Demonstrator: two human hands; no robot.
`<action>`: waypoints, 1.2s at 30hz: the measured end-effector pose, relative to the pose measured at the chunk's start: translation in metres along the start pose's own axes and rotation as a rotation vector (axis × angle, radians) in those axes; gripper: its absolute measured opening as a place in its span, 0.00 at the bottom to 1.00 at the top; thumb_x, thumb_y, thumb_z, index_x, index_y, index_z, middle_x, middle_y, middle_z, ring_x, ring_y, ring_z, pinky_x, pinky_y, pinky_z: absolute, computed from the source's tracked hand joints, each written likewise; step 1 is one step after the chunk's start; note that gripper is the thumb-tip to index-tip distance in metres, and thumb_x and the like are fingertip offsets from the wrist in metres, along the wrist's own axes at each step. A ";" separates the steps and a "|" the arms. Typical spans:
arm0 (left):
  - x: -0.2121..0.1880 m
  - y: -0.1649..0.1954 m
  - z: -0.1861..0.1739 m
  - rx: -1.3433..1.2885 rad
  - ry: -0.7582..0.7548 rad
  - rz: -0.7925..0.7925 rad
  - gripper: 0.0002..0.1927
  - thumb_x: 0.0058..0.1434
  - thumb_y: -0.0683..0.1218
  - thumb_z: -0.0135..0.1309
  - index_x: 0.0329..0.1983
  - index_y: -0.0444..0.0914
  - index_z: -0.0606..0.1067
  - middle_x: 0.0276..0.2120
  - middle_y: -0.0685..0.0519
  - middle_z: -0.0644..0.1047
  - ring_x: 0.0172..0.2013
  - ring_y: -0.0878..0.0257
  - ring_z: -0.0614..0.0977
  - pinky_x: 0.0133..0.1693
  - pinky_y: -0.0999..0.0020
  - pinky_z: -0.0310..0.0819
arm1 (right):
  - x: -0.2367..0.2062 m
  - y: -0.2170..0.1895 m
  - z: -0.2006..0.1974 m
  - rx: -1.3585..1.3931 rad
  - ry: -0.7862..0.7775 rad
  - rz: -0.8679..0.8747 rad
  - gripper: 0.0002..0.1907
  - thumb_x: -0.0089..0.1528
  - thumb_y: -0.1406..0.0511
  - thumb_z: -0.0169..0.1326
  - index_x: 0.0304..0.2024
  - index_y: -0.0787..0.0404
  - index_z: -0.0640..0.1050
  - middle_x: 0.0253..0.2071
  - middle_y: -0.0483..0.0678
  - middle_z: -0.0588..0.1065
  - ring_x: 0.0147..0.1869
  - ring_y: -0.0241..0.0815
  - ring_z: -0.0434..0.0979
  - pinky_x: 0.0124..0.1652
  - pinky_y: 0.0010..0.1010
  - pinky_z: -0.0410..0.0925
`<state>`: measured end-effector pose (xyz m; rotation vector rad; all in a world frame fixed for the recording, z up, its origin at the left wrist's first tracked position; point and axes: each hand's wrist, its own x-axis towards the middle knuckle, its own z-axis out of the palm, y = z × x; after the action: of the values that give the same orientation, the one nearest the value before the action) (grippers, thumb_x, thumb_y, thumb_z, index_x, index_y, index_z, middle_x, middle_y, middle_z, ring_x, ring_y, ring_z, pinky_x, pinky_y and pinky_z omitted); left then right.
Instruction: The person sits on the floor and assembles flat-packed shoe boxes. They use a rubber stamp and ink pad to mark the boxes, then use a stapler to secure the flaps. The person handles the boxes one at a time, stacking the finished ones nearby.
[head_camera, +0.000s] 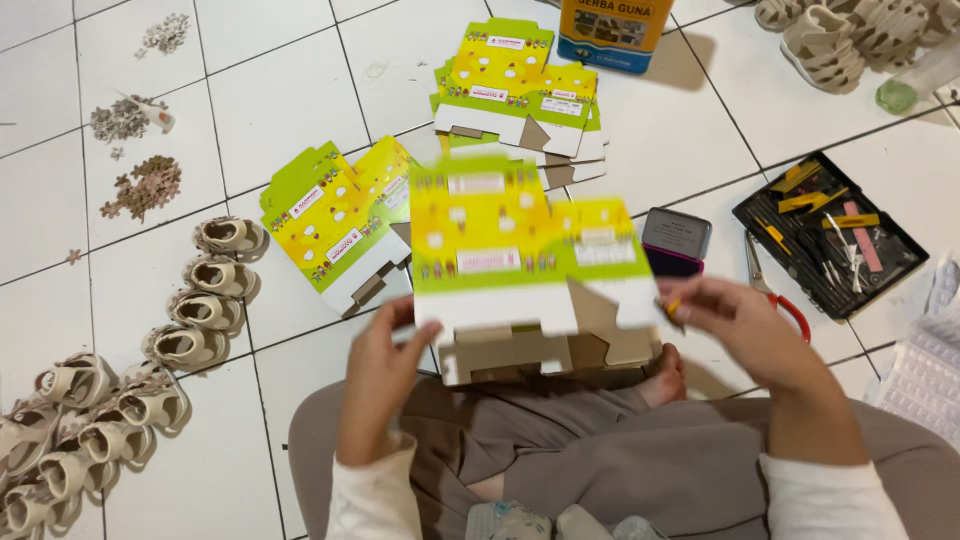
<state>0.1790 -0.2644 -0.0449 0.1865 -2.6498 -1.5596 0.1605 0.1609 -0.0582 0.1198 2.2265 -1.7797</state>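
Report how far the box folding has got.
Done: no folded box shows anywhere. In hand: the left hand and right hand hold one flat yellow-green box blank, blurred, unfolded. Left: two piles of flat blanks, one near and one farther. Rows of small beige sandals lie unboxed on the tiled floor.

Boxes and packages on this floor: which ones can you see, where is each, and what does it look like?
Flat carton: held in both hands, centre; yellow and green, brown inside.
Carton stack: floor, top centre; same colours.
Second carton stack: left of centre, tilted.
Orange and blue box: top edge, upright.
Small tin: beside the right hand; grey lid, open.
Black tray: right, holding small tools.
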 end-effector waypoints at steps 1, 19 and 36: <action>0.019 0.001 0.000 -0.017 0.025 0.077 0.21 0.61 0.49 0.63 0.53 0.31 0.77 0.43 0.45 0.84 0.45 0.59 0.86 0.46 0.64 0.78 | 0.010 -0.006 -0.004 0.009 0.030 -0.067 0.07 0.66 0.71 0.54 0.45 0.68 0.79 0.45 0.50 0.79 0.50 0.36 0.76 0.52 0.29 0.70; -0.007 0.022 0.088 0.171 -0.007 0.613 0.13 0.58 0.45 0.61 0.44 0.34 0.78 0.48 0.42 0.80 0.54 0.43 0.77 0.55 0.52 0.69 | 0.076 0.053 0.005 -0.621 0.634 -0.062 0.07 0.61 0.71 0.61 0.42 0.66 0.81 0.34 0.54 0.79 0.35 0.46 0.79 0.38 0.35 0.71; -0.013 -0.010 0.229 -0.917 -0.267 -0.278 0.11 0.68 0.43 0.59 0.47 0.29 0.81 0.39 0.49 0.82 0.37 0.66 0.81 0.42 0.71 0.76 | 0.006 0.022 0.081 0.395 0.088 0.018 0.13 0.62 0.69 0.60 0.50 0.64 0.81 0.41 0.47 0.79 0.42 0.34 0.76 0.40 0.29 0.70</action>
<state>0.1660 -0.0687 -0.1651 0.3064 -1.8076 -2.8519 0.1739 0.0870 -0.0960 0.3036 1.8912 -2.2205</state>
